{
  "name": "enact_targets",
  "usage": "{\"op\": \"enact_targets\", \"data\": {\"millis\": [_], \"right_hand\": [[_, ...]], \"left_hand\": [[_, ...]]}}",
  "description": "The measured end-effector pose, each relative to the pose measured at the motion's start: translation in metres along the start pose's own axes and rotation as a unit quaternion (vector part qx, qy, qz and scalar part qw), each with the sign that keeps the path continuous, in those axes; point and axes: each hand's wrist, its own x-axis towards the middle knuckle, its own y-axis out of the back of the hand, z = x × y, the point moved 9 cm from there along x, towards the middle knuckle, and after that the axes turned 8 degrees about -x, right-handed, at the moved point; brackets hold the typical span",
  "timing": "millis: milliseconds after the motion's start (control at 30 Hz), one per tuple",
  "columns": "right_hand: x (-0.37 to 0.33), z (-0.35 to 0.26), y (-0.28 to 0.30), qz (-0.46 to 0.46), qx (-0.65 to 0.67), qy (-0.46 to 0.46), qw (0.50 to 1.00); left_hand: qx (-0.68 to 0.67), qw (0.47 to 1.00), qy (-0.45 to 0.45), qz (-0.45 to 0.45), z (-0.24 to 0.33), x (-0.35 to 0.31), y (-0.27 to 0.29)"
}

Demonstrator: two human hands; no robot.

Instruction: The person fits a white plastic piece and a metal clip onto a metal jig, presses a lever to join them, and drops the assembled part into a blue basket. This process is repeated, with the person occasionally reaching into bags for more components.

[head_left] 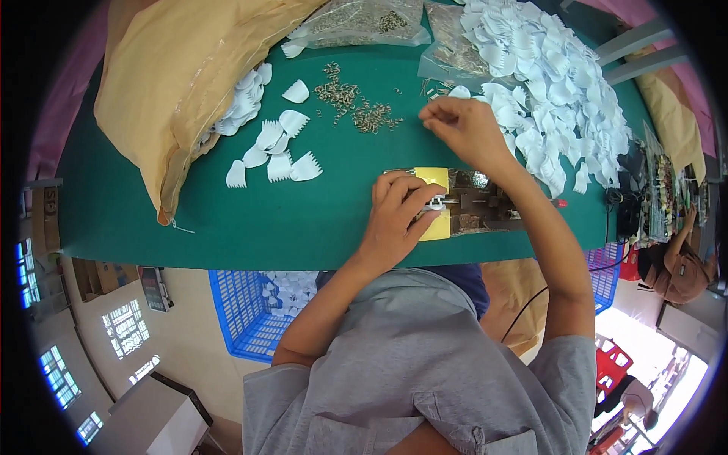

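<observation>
My left hand (396, 212) rests on a dark metal fixture (485, 203) with a yellow plate (432, 230) at the table's near edge. Its thumb and fingers are closed on a small white plastic piece (436, 202), mostly covered by the fingers. Farther off and to the right, my right hand (464, 130) hovers with thumb and fingertips pinched together; whatever may be between them is too small to see. Left of that hand lie two small heaps of metal springs or clips (375, 117). Several white toothed plastic pieces (279, 165) are scattered on the left.
A big heap of white pieces (557, 91) covers the right back of the green table (303, 227). A brown paper sack (174, 83) spills more at left. Clear bags of metal parts (364, 23) lie behind. Below stands a blue basket (235, 318). Other people sit at far right.
</observation>
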Motion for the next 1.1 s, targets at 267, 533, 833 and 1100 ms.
{"op": "enact_targets", "data": {"millis": [267, 533, 833, 1100], "right_hand": [[0.027, 0.003, -0.036, -0.025, -0.044, 0.049, 0.998], [0.009, -0.016, -0.01, 0.031, -0.081, 0.14, 0.986], [-0.001, 0.03, 0.005, 0.03, -0.06, 0.021, 0.998], [-0.004, 0.02, -0.02, -0.025, -0.041, -0.015, 0.999]], "left_hand": [[-0.009, 1.0, -0.005, -0.006, -0.001, 0.0, -0.002], [-0.015, 1.0, -0.007, -0.003, -0.003, 0.0, -0.003], [-0.009, 1.0, -0.016, -0.002, 0.002, 0.002, 0.0], [0.003, 1.0, -0.011, -0.001, 0.0, 0.002, -0.001]]}}
